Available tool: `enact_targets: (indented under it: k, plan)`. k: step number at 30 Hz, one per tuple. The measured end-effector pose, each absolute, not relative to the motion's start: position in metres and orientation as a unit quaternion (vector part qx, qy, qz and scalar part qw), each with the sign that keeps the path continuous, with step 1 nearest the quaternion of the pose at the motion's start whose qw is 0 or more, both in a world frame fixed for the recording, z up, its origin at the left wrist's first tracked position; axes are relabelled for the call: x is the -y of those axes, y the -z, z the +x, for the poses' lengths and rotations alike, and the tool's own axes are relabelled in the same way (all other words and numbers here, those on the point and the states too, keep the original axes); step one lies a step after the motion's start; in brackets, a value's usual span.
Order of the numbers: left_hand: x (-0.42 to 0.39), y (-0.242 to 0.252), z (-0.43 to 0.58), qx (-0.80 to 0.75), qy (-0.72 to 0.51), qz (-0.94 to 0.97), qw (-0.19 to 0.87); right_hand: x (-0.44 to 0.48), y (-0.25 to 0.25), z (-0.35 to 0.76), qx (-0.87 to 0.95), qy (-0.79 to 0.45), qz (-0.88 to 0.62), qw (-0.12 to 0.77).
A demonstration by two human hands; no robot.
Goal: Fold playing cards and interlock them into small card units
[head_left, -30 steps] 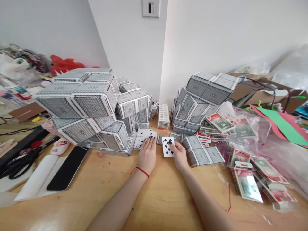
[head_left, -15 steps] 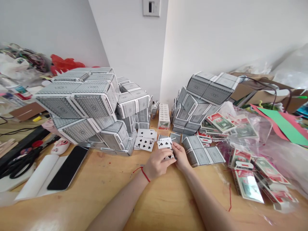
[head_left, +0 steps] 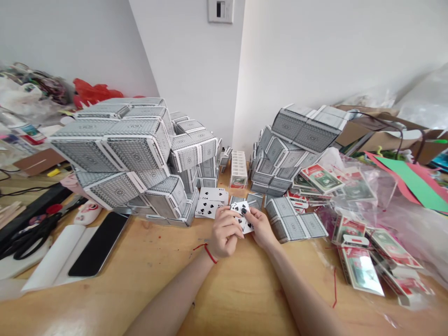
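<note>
Between my hands is a spade playing card [head_left: 247,223], face up. My right hand [head_left: 262,227] is closed on it, with the dark-nailed thumb on its face. My left hand [head_left: 224,232], with a red string round the wrist, has its curled fingers pinching the card's left side; some fingertips are hidden. Just beyond the left hand, more spade cards [head_left: 209,201] lie face up on the table, a two and a six among them. Small grey-backed folded-card pieces [head_left: 255,200] sit behind the right hand, and joined card blocks [head_left: 293,225] lie right of it.
Tall stacks of grey card blocks stand at left [head_left: 129,140] and right [head_left: 297,128], with a clear-wrapped pack [head_left: 238,169] between them. Red-green card boxes [head_left: 362,268] and plastic wrap [head_left: 395,238] cover the right side. A black phone [head_left: 100,245] and scissors [head_left: 33,238] lie left.
The card has turned and tilted between my hands. My left hand has shifted slightly left and curled at its edge, and my right thumb has come onto the face.
</note>
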State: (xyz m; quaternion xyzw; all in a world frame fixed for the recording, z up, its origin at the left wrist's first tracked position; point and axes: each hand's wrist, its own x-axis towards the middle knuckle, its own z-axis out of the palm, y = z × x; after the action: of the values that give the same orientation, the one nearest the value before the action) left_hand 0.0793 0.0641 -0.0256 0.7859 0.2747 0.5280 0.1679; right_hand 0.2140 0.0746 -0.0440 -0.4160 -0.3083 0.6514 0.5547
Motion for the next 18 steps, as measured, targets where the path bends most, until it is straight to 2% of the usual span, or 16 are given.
enact_targets:
  k: [8,18]
  plan:
    - [-0.070,0.027,0.072,-0.418,-0.550,0.702,0.173,-0.075,0.041,0.215,0.318,-0.651,-0.408,0.556]
    - [-0.078,0.042,0.079,-0.485,-0.489,0.686,0.235,-0.075,0.049,0.212,0.351,-0.657,-0.381,0.547]
